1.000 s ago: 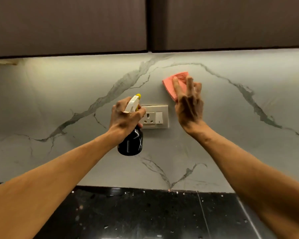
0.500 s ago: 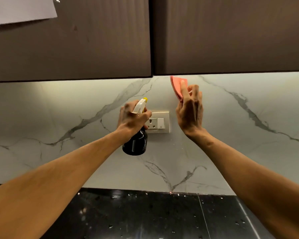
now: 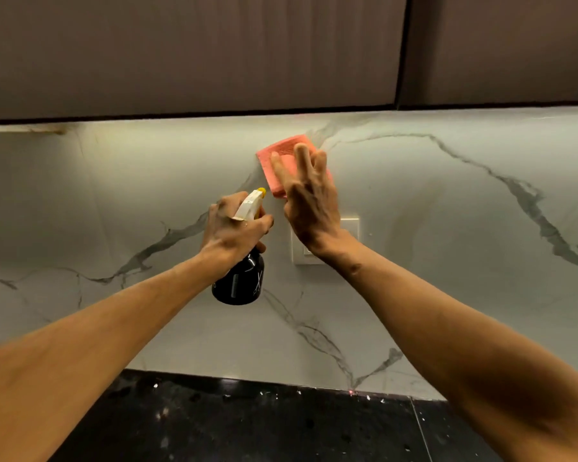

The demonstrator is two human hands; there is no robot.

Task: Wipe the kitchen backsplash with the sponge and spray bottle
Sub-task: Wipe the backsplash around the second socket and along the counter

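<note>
A pink sponge (image 3: 282,155) lies flat against the white marble backsplash (image 3: 447,228), just above a wall socket. My right hand (image 3: 309,201) presses it to the wall with straight fingers spread over it. Just left of that hand, my left hand (image 3: 234,231) grips a black spray bottle (image 3: 242,281) by its neck. The bottle's white trigger head with a yellow nozzle (image 3: 252,203) points up toward the sponge. The bottle hangs free in front of the wall.
A cream wall socket (image 3: 349,228) sits partly hidden behind my right wrist. Dark brown upper cabinets (image 3: 214,51) overhang the backsplash. A black speckled countertop (image 3: 247,428) runs along the bottom.
My right hand has slid the sponge down from the cabinet's lower edge and to the left along the wall, turning it flat. The left hand still holds the bottle beside the socket.
</note>
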